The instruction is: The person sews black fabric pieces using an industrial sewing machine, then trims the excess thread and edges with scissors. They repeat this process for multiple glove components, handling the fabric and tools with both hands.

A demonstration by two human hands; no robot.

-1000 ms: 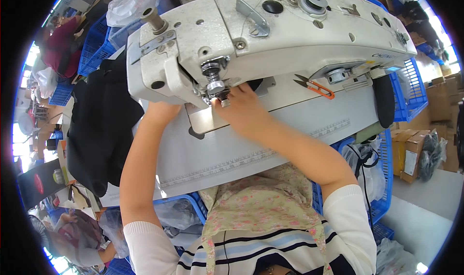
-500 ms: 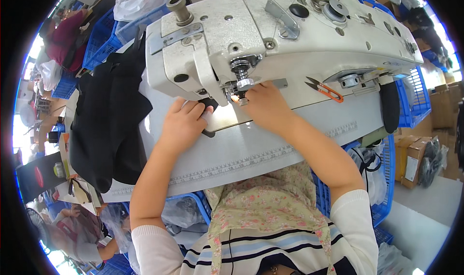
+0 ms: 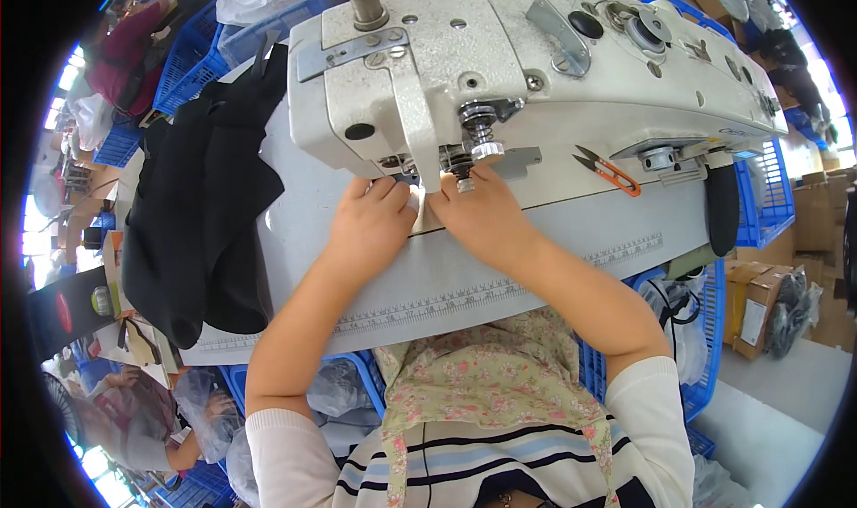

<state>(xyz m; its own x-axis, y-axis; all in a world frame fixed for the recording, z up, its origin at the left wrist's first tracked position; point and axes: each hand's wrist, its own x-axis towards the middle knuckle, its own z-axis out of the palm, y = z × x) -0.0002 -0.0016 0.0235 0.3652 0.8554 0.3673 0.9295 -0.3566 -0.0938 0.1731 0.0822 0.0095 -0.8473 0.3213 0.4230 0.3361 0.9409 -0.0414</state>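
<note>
A white sewing machine (image 3: 420, 53) stands over the pale work surface. Beside its needle area, on the left, my left hand (image 3: 370, 227) is closed, its fingers curled down close to the presser foot. My right hand (image 3: 482, 213) is closed too, on the right of the needle area, with fingertips tucked beneath the machine head. Whatever the fingers press or pinch is hidden by the hands and machine. A heap of black fabric pieces (image 3: 201, 204) lies on the left of the surface. Orange-handled thread snips (image 3: 611, 170) rest right of my right hand.
A printed ruler strip (image 3: 482, 294) runs along the front of the work surface. Blue crates (image 3: 765, 191) stand around the table, some with plastic bags. Cardboard boxes (image 3: 759, 307) are at the right. Another person (image 3: 134, 423) sits at the lower left.
My left hand has moved right, closer to my right hand. The small black piece seen under its fingers is now out of sight. The view has shifted slightly.
</note>
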